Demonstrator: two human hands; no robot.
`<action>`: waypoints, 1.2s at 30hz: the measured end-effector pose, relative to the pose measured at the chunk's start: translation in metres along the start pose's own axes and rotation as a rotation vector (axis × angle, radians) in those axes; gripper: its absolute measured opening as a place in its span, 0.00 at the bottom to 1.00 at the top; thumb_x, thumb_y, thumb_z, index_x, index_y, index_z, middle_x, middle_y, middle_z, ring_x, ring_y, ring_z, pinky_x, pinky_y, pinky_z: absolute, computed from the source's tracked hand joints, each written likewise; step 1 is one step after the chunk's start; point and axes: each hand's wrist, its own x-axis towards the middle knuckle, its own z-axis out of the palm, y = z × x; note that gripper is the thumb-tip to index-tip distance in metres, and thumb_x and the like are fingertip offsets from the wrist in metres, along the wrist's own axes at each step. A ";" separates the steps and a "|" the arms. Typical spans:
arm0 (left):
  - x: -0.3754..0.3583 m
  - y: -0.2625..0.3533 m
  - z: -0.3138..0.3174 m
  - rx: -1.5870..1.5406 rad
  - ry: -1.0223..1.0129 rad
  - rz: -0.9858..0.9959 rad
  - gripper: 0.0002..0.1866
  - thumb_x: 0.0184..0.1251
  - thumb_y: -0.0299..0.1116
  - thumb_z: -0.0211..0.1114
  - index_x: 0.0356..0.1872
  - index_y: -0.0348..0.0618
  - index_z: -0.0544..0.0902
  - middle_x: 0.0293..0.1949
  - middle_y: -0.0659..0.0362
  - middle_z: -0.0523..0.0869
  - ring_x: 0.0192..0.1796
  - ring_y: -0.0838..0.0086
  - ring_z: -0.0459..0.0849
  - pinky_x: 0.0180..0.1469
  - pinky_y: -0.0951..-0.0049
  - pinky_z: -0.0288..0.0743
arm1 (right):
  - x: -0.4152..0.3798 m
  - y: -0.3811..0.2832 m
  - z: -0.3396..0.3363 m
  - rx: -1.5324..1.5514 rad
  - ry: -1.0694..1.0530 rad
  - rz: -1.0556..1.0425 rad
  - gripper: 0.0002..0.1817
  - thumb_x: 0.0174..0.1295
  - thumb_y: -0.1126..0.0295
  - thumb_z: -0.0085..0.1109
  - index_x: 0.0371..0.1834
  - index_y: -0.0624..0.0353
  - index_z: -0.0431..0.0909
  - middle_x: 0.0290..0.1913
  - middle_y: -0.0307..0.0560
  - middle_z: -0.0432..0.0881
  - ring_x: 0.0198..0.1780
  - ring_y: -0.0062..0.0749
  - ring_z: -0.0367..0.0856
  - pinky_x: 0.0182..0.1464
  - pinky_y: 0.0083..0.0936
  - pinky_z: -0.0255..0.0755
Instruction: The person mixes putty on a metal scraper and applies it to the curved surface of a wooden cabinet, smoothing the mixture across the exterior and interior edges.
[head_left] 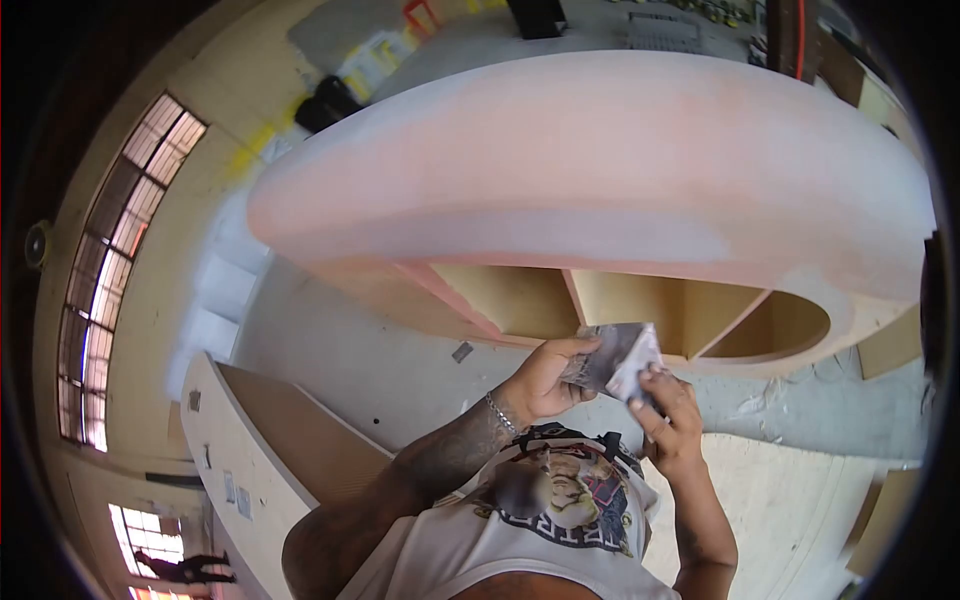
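My left hand [552, 378], with a chain bracelet at the wrist, pinches the left side of a sheet of sandpaper [618, 350]. The sheet is dark grey, and one corner is folded over, showing a pale, pinkish dusty face. My right hand [670, 412] grips that folded corner between thumb and fingers. Both hands are in front of my chest. Just beyond them stands a large curved counter [590, 150], its surface patchy pink and white. Open compartments [630, 305] run along its near side, close to the sheet but apart from it.
A curved board-faced piece [235, 440] stands at the lower left, with a pale panel [790, 500] at lower right. Scraps [462, 352] lie on the grey floor. Barred windows [125, 270] line the left wall. A distant person [185, 567] appears at the lower left.
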 end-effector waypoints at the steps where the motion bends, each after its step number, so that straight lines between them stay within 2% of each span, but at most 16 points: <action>1: -0.002 0.005 0.007 0.060 0.015 0.050 0.13 0.74 0.36 0.56 0.52 0.42 0.79 0.42 0.57 0.87 0.40 0.73 0.88 0.35 0.75 0.80 | -0.009 0.004 0.006 -0.028 0.013 0.099 0.24 0.52 0.80 0.61 0.55 0.55 0.80 0.54 0.55 0.82 0.55 0.52 0.81 0.59 0.43 0.74; 4: -0.015 0.020 0.036 0.017 0.012 0.145 0.14 0.75 0.36 0.56 0.54 0.41 0.78 0.44 0.57 0.86 0.43 0.74 0.87 0.41 0.72 0.79 | -0.043 0.024 0.021 -0.023 -0.155 0.402 0.27 0.52 0.84 0.57 0.59 0.56 0.78 0.52 0.55 0.82 0.51 0.51 0.82 0.56 0.39 0.76; 5: -0.014 0.019 0.036 0.305 0.026 0.342 0.15 0.76 0.36 0.55 0.55 0.40 0.78 0.45 0.57 0.86 0.44 0.74 0.86 0.42 0.73 0.79 | -0.056 0.030 0.026 -0.005 -0.238 0.514 0.28 0.52 0.85 0.56 0.60 0.56 0.77 0.51 0.55 0.82 0.50 0.51 0.82 0.54 0.38 0.76; 7: -0.008 0.011 0.038 0.864 0.025 0.752 0.16 0.77 0.36 0.53 0.58 0.37 0.77 0.48 0.58 0.86 0.45 0.73 0.86 0.45 0.73 0.78 | -0.062 0.031 0.025 0.668 0.136 0.866 0.21 0.62 0.77 0.54 0.60 0.59 0.76 0.51 0.51 0.83 0.51 0.44 0.82 0.55 0.37 0.76; 8: -0.012 0.009 0.039 1.221 0.030 0.836 0.18 0.77 0.36 0.54 0.62 0.39 0.75 0.54 0.54 0.84 0.52 0.65 0.84 0.50 0.66 0.76 | -0.063 0.027 0.025 1.070 0.388 1.049 0.20 0.63 0.75 0.54 0.60 0.60 0.75 0.51 0.49 0.83 0.51 0.42 0.82 0.56 0.37 0.76; 9: -0.006 0.008 0.040 1.351 -0.141 1.013 0.19 0.75 0.36 0.56 0.62 0.42 0.75 0.57 0.53 0.83 0.55 0.62 0.82 0.52 0.64 0.75 | -0.058 0.021 0.022 1.467 0.675 1.191 0.19 0.65 0.72 0.53 0.60 0.61 0.74 0.51 0.48 0.83 0.51 0.41 0.82 0.56 0.37 0.76; 11: 0.019 0.006 0.044 1.543 -0.548 1.381 0.21 0.71 0.36 0.59 0.63 0.47 0.76 0.61 0.51 0.81 0.60 0.56 0.79 0.55 0.59 0.73 | -0.041 0.001 0.005 1.804 0.754 1.255 0.22 0.66 0.62 0.56 0.60 0.61 0.73 0.55 0.48 0.82 0.56 0.40 0.81 0.62 0.39 0.73; 12: 0.021 0.002 0.041 1.678 -0.647 1.306 0.26 0.63 0.33 0.67 0.64 0.56 0.75 0.64 0.47 0.78 0.62 0.45 0.76 0.59 0.51 0.70 | -0.041 -0.004 0.003 1.881 0.718 1.212 0.22 0.66 0.62 0.56 0.60 0.61 0.73 0.56 0.48 0.82 0.57 0.40 0.80 0.63 0.39 0.72; 16: 0.045 -0.008 0.032 1.882 -0.697 1.155 0.25 0.55 0.30 0.67 0.58 0.53 0.81 0.61 0.53 0.81 0.61 0.52 0.77 0.58 0.54 0.71 | -0.055 0.007 -0.015 2.030 0.905 1.051 0.25 0.68 0.61 0.54 0.63 0.65 0.70 0.57 0.53 0.81 0.57 0.41 0.81 0.64 0.39 0.71; 19: 0.050 -0.014 0.008 2.124 -0.713 0.938 0.23 0.54 0.25 0.64 0.54 0.50 0.84 0.59 0.57 0.83 0.60 0.57 0.78 0.58 0.57 0.70 | -0.082 0.042 -0.038 1.307 1.010 0.657 0.27 0.69 0.61 0.54 0.67 0.66 0.65 0.57 0.54 0.79 0.58 0.40 0.79 0.64 0.35 0.70; 21: 0.055 -0.025 -0.019 2.112 -0.623 0.845 0.23 0.57 0.23 0.60 0.56 0.50 0.84 0.58 0.60 0.84 0.60 0.61 0.78 0.58 0.60 0.70 | -0.081 0.077 -0.054 0.733 1.085 0.658 0.28 0.70 0.68 0.54 0.70 0.68 0.61 0.61 0.53 0.75 0.61 0.34 0.74 0.66 0.32 0.66; 23: 0.058 -0.036 -0.025 1.950 -0.515 0.813 0.22 0.59 0.21 0.58 0.56 0.44 0.83 0.57 0.55 0.84 0.60 0.56 0.79 0.61 0.60 0.71 | -0.065 0.108 -0.087 0.179 0.881 0.618 0.26 0.65 0.80 0.47 0.69 0.68 0.65 0.63 0.51 0.74 0.62 0.31 0.73 0.66 0.26 0.64; 25: 0.061 -0.050 -0.023 1.779 -0.410 0.801 0.19 0.63 0.22 0.58 0.56 0.40 0.82 0.56 0.52 0.84 0.59 0.54 0.79 0.62 0.60 0.71 | -0.070 0.161 -0.101 -0.090 0.771 0.563 0.23 0.61 0.86 0.44 0.62 0.68 0.72 0.57 0.51 0.79 0.58 0.30 0.77 0.61 0.24 0.67; 31: 0.044 -0.057 -0.050 1.616 -0.137 0.776 0.16 0.74 0.31 0.55 0.58 0.33 0.78 0.54 0.45 0.83 0.58 0.55 0.81 0.63 0.62 0.70 | -0.043 0.223 -0.089 -0.234 0.866 0.592 0.28 0.57 0.87 0.44 0.63 0.62 0.72 0.59 0.56 0.79 0.61 0.40 0.78 0.63 0.29 0.68; 33: 0.033 -0.055 -0.061 1.575 -0.045 0.727 0.18 0.75 0.33 0.55 0.59 0.33 0.78 0.55 0.46 0.83 0.59 0.57 0.80 0.64 0.63 0.69 | -0.027 0.233 -0.061 -0.365 0.927 0.558 0.32 0.49 0.86 0.49 0.62 0.62 0.72 0.60 0.59 0.76 0.59 0.54 0.75 0.62 0.38 0.69; 36: 0.032 -0.052 -0.066 1.534 0.029 0.748 0.19 0.77 0.37 0.54 0.60 0.33 0.77 0.55 0.46 0.83 0.59 0.59 0.80 0.64 0.64 0.69 | 0.004 0.223 -0.005 -0.454 1.037 0.587 0.33 0.47 0.85 0.51 0.63 0.60 0.72 0.61 0.59 0.75 0.61 0.54 0.73 0.63 0.42 0.67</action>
